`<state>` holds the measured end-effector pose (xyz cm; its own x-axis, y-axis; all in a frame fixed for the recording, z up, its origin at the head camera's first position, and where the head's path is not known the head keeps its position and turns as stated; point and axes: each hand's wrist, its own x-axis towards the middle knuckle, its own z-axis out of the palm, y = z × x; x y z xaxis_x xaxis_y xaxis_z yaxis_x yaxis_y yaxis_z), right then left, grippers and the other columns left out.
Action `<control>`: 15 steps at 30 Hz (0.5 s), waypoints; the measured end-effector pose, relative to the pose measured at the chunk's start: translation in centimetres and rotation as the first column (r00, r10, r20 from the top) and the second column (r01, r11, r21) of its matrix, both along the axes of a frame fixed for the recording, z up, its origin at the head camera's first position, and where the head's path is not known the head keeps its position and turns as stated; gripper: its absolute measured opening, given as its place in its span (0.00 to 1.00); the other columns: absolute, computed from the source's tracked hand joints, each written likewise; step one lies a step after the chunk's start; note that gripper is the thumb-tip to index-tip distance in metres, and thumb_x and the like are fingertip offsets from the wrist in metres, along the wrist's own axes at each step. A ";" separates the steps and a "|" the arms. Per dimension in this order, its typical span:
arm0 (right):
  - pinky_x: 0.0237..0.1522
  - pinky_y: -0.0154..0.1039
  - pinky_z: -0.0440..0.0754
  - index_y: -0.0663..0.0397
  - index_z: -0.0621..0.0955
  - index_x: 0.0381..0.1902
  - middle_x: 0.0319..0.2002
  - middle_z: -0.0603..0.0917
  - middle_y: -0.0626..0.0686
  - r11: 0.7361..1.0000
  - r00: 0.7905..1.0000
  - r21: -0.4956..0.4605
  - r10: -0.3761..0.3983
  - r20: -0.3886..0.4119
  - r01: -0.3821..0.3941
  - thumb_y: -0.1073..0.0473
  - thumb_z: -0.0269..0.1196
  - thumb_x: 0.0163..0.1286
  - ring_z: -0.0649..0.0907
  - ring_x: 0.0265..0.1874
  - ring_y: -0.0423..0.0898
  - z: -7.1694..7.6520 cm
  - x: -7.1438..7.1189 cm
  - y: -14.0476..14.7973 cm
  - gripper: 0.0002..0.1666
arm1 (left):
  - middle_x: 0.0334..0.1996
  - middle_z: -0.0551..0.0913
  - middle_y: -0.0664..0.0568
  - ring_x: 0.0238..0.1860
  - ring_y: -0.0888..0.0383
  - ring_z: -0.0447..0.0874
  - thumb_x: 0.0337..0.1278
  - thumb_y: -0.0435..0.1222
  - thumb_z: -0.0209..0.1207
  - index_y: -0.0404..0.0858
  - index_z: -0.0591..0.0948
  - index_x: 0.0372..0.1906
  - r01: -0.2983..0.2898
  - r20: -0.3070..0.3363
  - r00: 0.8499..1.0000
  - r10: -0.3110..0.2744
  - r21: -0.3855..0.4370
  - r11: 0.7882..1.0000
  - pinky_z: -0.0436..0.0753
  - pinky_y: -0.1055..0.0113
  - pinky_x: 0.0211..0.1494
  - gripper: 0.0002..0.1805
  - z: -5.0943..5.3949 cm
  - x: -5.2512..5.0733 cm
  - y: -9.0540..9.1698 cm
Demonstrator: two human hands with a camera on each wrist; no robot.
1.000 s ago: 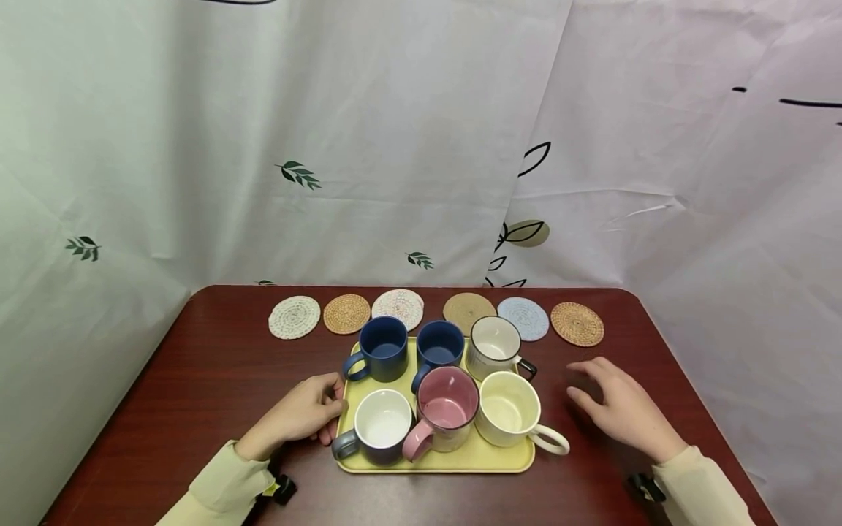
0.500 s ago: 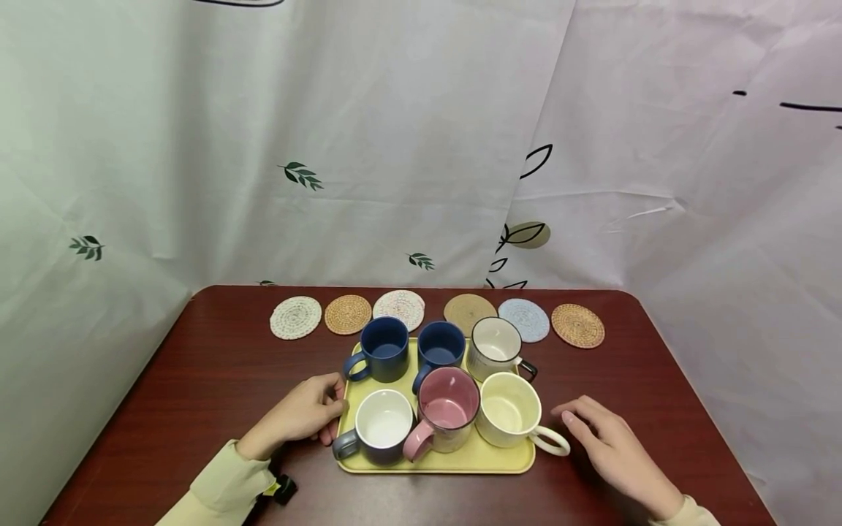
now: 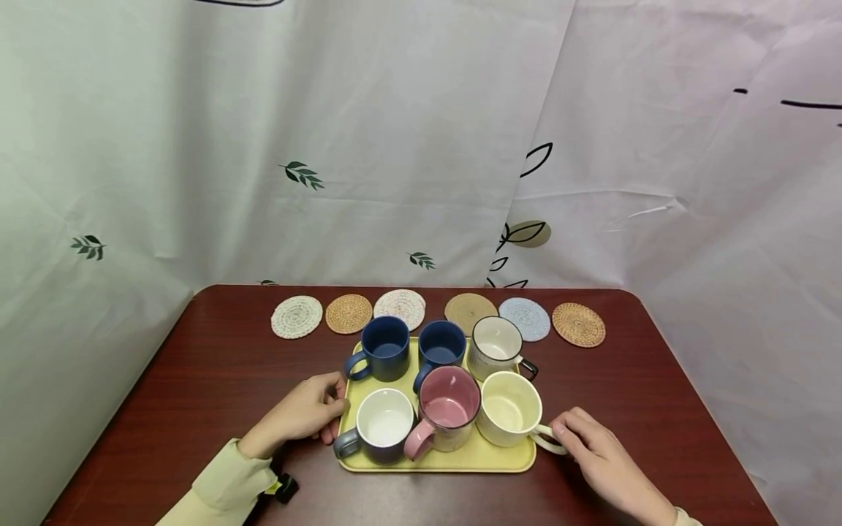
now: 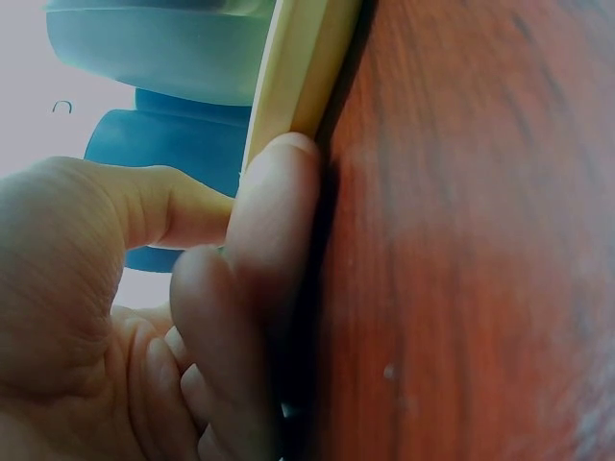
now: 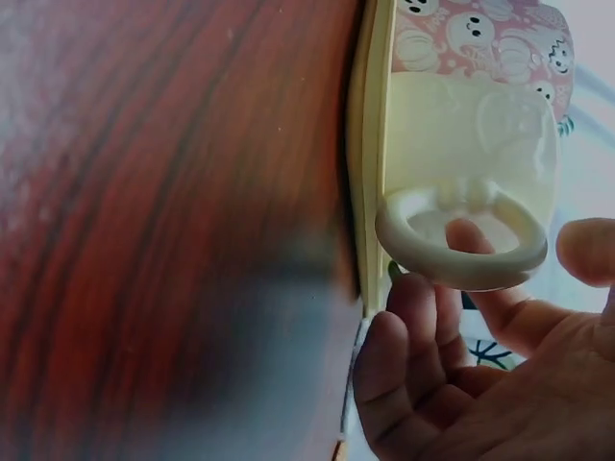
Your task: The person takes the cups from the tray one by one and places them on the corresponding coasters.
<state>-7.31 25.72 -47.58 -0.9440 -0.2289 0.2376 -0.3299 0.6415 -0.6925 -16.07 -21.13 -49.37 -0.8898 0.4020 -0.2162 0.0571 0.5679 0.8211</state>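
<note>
In the head view, my left hand holds the left edge of a yellow tray. The left wrist view shows thumb and forefinger gripping the tray's rim. My right hand is at the handle of a cream mug on the tray's right. In the right wrist view, a fingertip shows through the handle loop, while the thumb stands apart from it. Also on the tray are two navy mugs, a white mug with black handle, a pink mug and a grey mug with white inside.
Several round woven coasters lie in a row behind the tray, from a white one at left to a brown one at right. The dark red table ends at a white patterned cloth.
My right hand has moved left and toward me, from beside the tray to the cream mug's handle. My left hand stays on the tray's edge.
</note>
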 end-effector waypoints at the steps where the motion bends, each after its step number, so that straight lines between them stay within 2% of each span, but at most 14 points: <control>1: 0.26 0.29 0.72 0.37 0.80 0.32 0.27 0.70 0.35 1.000 1.000 -0.002 -0.005 0.016 0.005 0.62 0.58 0.78 0.72 0.25 0.30 0.0 0.1 -0.1 0.15 | 0.12 0.81 0.53 0.12 0.58 0.82 0.63 0.29 0.56 0.37 0.74 0.35 0.000 0.000 1.000 0.000 -0.001 1.000 0.78 0.64 0.13 0.02 0.0 0.0 0.0; 6: 0.25 0.30 0.70 0.36 0.79 0.30 0.26 0.70 0.36 0.999 0.997 0.007 -0.032 0.069 0.031 0.60 0.58 0.79 0.71 0.24 0.31 -0.2 0.4 -0.1 0.16 | 0.12 0.81 0.53 0.11 0.59 0.82 0.62 0.29 0.56 0.37 0.74 0.35 0.000 0.005 1.000 0.000 0.001 1.000 0.78 0.65 0.13 0.02 0.1 -0.1 0.0; 9: 0.25 0.31 0.71 0.38 0.81 0.31 0.27 0.72 0.40 0.999 0.989 0.000 -0.046 0.142 0.046 0.59 0.57 0.80 0.72 0.24 0.33 -0.2 0.5 0.0 0.15 | 0.12 0.81 0.53 0.11 0.59 0.82 0.63 0.29 0.56 0.37 0.74 0.35 0.000 0.004 1.000 0.000 0.003 1.000 0.78 0.65 0.13 0.02 0.1 -0.1 0.0; 15: 0.26 0.32 0.75 0.47 0.83 0.36 0.31 0.77 0.47 0.999 0.939 -0.045 -0.005 0.343 0.022 0.54 0.51 0.84 0.76 0.25 0.36 -0.2 0.3 0.6 0.17 | 0.12 0.81 0.53 0.12 0.58 0.82 0.63 0.29 0.56 0.37 0.73 0.35 -0.006 0.001 1.000 0.006 -0.005 1.000 0.78 0.64 0.13 0.03 0.0 -0.1 0.0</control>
